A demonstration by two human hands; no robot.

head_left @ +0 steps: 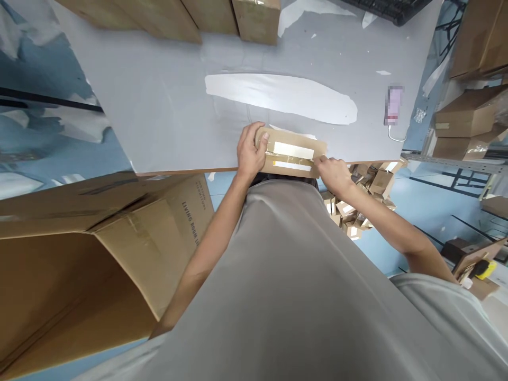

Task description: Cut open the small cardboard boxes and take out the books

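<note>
A small brown cardboard box (291,142) with clear tape along its middle and white labels lies at the table's front edge, close to my body. My left hand (252,151) grips its left end, the thumb on top and the fingers curled behind. At the right end, my right hand (332,172) is closed, with fingertips pressed together on the tape at the box's edge; whether they pinch the tape or the cardboard is too small to tell. Behind the box, a long white paper strip (278,96) lies on the grey table (166,106).
Several brown boxes (190,21) stand along the table's far edge. A phone-like object (393,106) with a white cable lies at the right. A large open carton (159,248) is on the left. Small boxes (383,182) are piled below the table, right.
</note>
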